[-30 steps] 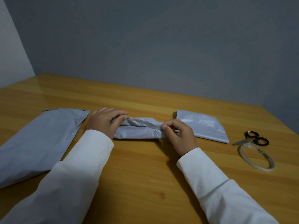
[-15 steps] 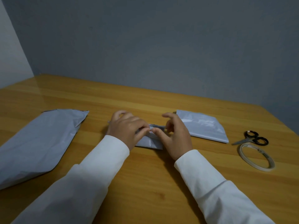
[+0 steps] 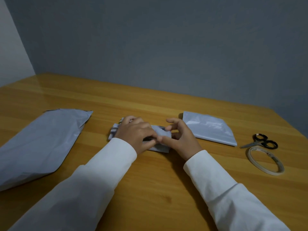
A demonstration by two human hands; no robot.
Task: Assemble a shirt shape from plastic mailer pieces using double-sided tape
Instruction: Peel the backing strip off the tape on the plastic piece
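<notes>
Three grey mailer pieces (image 3: 41,144) (image 3: 162,140) (image 3: 210,129); one scissors (image 3: 260,142); one tape roll (image 3: 265,160); two hands (image 3: 136,135) (image 3: 181,139).

Both hands, left hand (image 3: 135,134) and right hand (image 3: 181,139), are pressing folded mailer piece (image 3: 162,140) on table (image 3: 150,189); scissors (image 3: 261,142) lying at 3 o'clock.

The worktop (image 3: 150,189) is varnished wood with a soft sheen. The left mailer piece (image 3: 41,144) and the right mailer piece (image 3: 210,130) are smooth, faintly glossy plastic film. The scissors (image 3: 260,142) have metal blades and shiny black plastic handles. The sleeves (image 3: 225,194) are matt white cloth.
</notes>
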